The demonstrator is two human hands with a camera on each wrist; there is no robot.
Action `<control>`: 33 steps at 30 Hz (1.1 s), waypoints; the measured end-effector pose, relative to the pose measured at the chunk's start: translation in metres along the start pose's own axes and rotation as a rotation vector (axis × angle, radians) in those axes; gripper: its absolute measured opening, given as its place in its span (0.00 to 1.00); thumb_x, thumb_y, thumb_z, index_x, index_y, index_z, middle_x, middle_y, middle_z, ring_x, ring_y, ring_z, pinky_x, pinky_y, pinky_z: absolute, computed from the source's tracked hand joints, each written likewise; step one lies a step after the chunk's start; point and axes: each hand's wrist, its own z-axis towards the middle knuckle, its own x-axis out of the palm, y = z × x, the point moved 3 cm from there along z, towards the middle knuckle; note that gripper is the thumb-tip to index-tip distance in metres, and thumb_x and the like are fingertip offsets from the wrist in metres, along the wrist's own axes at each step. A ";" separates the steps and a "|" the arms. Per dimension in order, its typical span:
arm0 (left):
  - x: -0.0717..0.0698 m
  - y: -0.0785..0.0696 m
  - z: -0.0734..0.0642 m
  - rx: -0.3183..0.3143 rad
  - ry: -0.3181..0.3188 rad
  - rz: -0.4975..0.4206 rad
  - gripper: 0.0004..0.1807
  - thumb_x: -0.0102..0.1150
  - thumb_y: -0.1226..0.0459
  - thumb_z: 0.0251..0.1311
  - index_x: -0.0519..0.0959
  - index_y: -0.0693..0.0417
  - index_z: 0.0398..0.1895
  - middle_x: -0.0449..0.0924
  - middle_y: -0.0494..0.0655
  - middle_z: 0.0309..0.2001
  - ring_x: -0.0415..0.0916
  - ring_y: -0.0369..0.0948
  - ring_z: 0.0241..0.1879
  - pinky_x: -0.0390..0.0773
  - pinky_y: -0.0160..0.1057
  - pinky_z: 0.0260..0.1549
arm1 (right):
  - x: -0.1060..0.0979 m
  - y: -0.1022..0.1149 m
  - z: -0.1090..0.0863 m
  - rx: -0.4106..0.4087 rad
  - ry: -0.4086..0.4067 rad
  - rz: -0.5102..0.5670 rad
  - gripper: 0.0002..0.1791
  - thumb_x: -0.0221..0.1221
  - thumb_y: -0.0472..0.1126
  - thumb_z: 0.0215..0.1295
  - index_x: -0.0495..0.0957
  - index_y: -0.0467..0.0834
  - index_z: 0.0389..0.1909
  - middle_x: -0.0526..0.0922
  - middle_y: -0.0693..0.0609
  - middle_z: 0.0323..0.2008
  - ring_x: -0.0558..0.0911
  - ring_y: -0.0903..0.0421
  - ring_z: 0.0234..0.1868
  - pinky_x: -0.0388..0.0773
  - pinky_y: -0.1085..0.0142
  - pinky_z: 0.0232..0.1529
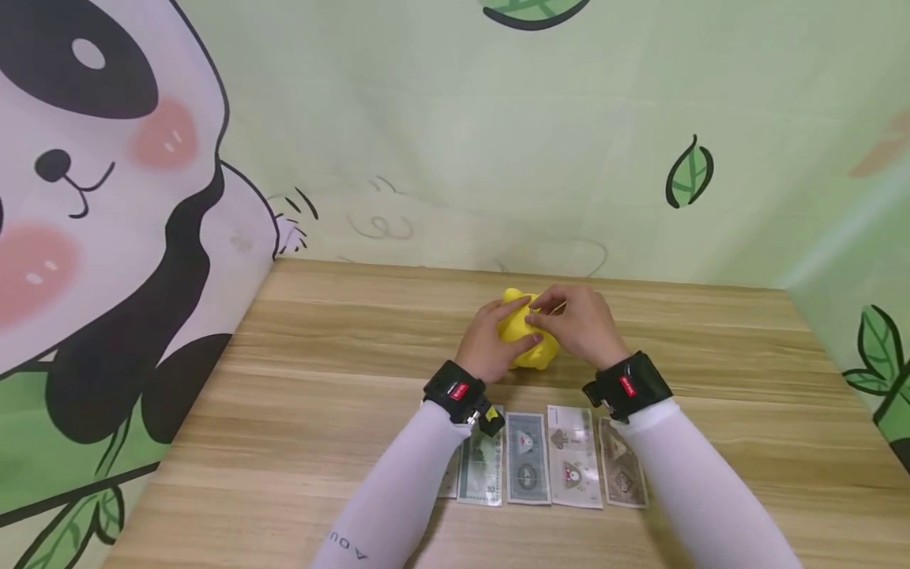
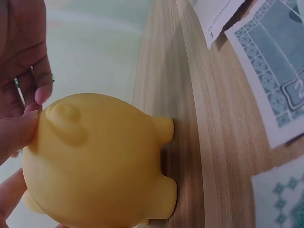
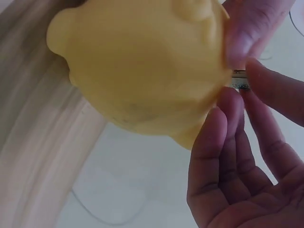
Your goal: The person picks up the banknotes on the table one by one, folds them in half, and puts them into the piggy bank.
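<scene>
Well inside the table's (image 1: pixel 739 379) sides, the left hand (image 1: pixel 485 345) grips a piggy bank (image 2: pixel 99 164).

Small pale flat slip (image 3: pixel 240 82): mostly hidden by fingers (image 3: pixel 208 137), print unreadable. Leftmost pale rectangular paper note (image 1: pixel 450 484): largely behind white fabric sleeve (image 1: pixel 401 482).

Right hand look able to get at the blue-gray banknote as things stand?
Probably, once free: the right hand pinches a seemingly folded note at the yellow piggy bank; nothing covers the blue-gray banknote.
</scene>
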 end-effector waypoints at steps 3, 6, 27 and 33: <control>0.001 -0.001 0.000 0.003 -0.001 0.003 0.35 0.68 0.51 0.66 0.70 0.37 0.76 0.64 0.57 0.77 0.66 0.57 0.73 0.70 0.57 0.72 | 0.001 -0.005 0.001 0.021 -0.007 0.030 0.09 0.71 0.42 0.63 0.88 0.42 0.40 0.87 0.45 0.37 0.83 0.46 0.43 0.76 0.63 0.36; 0.001 -0.001 0.000 -0.004 0.000 0.004 0.35 0.68 0.51 0.66 0.70 0.37 0.76 0.64 0.56 0.77 0.66 0.56 0.74 0.70 0.56 0.72 | 0.002 -0.010 0.004 0.041 -0.007 0.054 0.08 0.73 0.42 0.62 0.88 0.43 0.37 0.86 0.45 0.36 0.82 0.47 0.42 0.75 0.63 0.35; -0.002 -0.003 0.001 -0.002 0.000 0.004 0.35 0.68 0.50 0.66 0.70 0.38 0.76 0.63 0.58 0.77 0.64 0.57 0.75 0.66 0.58 0.74 | 0.009 -0.015 0.008 0.123 -0.006 0.233 0.09 0.71 0.38 0.62 0.83 0.38 0.37 0.79 0.49 0.33 0.75 0.48 0.42 0.70 0.63 0.37; -0.001 -0.003 0.000 -0.007 0.007 -0.002 0.35 0.68 0.51 0.66 0.70 0.38 0.76 0.63 0.58 0.77 0.64 0.57 0.75 0.66 0.59 0.74 | 0.009 -0.017 0.008 0.124 0.000 0.223 0.08 0.70 0.39 0.64 0.83 0.38 0.36 0.81 0.46 0.36 0.76 0.48 0.43 0.71 0.63 0.38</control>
